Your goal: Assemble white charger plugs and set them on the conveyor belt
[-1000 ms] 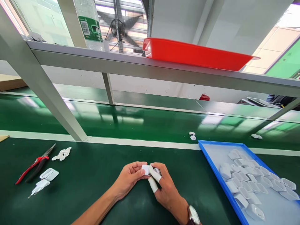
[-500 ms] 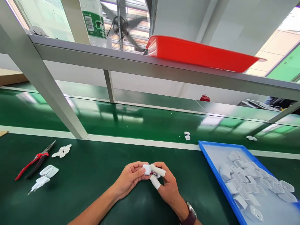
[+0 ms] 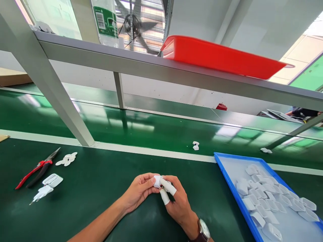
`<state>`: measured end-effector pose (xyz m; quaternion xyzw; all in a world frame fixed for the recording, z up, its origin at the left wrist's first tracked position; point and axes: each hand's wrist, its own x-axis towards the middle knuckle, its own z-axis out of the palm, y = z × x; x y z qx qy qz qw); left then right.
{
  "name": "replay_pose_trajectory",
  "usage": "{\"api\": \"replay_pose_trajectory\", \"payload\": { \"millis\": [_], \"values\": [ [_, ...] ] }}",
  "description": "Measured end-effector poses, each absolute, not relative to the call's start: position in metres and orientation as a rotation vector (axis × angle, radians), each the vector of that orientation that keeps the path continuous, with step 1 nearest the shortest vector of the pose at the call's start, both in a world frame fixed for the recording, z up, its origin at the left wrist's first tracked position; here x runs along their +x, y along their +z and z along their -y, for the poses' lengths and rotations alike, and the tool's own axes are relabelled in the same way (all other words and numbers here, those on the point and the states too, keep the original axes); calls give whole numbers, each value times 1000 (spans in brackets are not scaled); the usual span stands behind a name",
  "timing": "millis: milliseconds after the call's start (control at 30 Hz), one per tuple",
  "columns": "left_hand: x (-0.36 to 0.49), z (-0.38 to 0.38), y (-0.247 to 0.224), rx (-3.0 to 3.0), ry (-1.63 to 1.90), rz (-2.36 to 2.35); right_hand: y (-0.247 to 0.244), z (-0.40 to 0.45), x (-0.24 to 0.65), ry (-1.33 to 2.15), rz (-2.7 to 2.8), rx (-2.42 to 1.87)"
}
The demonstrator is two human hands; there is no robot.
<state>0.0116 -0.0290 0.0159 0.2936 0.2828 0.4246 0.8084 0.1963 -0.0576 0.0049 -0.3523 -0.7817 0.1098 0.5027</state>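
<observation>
A small white plastic housing [image 3: 156,181] is held between both hands above the green work surface. My left hand [image 3: 138,192] pinches its left side between thumb and fingers. My right hand [image 3: 178,203], with white finger cots on thumb and index finger and a watch on the wrist, closes on the housing's right side. Those covered fingertips hide most of that side. To the left lie red-and-black pliers [image 3: 41,168], a cluster of flat white pieces [image 3: 67,159] and white plastic parts [image 3: 52,180]. On the right, a blue-rimmed tray [image 3: 236,198] carries several white housings [image 3: 264,195].
A grey shelf frame [image 3: 83,124] crosses the back, bearing a red tray [image 3: 214,55] and a bottle [image 3: 106,22]. Behind the white edge strip, a shiny green belt [image 3: 151,131] carries small white parts [image 3: 195,145]. Part of another person shows at far right.
My right hand's covered fingers have moved in over the housing, hiding wires that showed before. Small white parts on the belt have shifted left. My left hand keeps its pinch.
</observation>
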Motion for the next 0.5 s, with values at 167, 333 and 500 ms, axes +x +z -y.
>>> {"api": "replay_pose_trajectory", "payload": {
  "millis": [167, 333, 500],
  "values": [
    [15, 28, 13, 605, 937, -632, 6, 56, 197, 136, 1951, -862],
    [17, 28, 12, 728, 933, -687, 5, 51, 199, 198, 1947, -870],
    [10, 32, 8, 1335, 1049, -801, -1, 48, 200, 163, 1847, -916]
  ]
}}
